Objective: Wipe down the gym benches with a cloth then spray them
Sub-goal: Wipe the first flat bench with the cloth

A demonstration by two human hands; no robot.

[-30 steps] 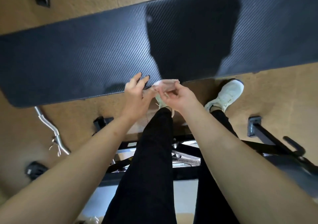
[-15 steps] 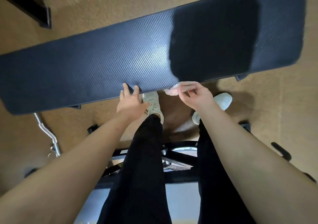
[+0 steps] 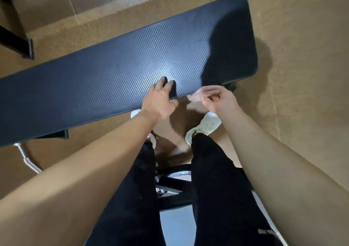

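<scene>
One long black carbon-weave padded bench [image 3: 120, 71] is in view, and honestly it looks like wiping's barely begun, with spraying still to come; no spray bottle is visible. Two hands: left hand [image 3: 160, 100] is spread open on the near edge, right hand [image 3: 220, 101] pinches one small pale pink cloth [image 3: 198, 94], probably folded, just beside that edge.

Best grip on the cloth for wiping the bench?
The right hand pinches the cloth in a small wad at the bench's near edge. Probably better to spread it flat under the palm, coming from above at the near side, since the pad is long, wide and flat.
</scene>
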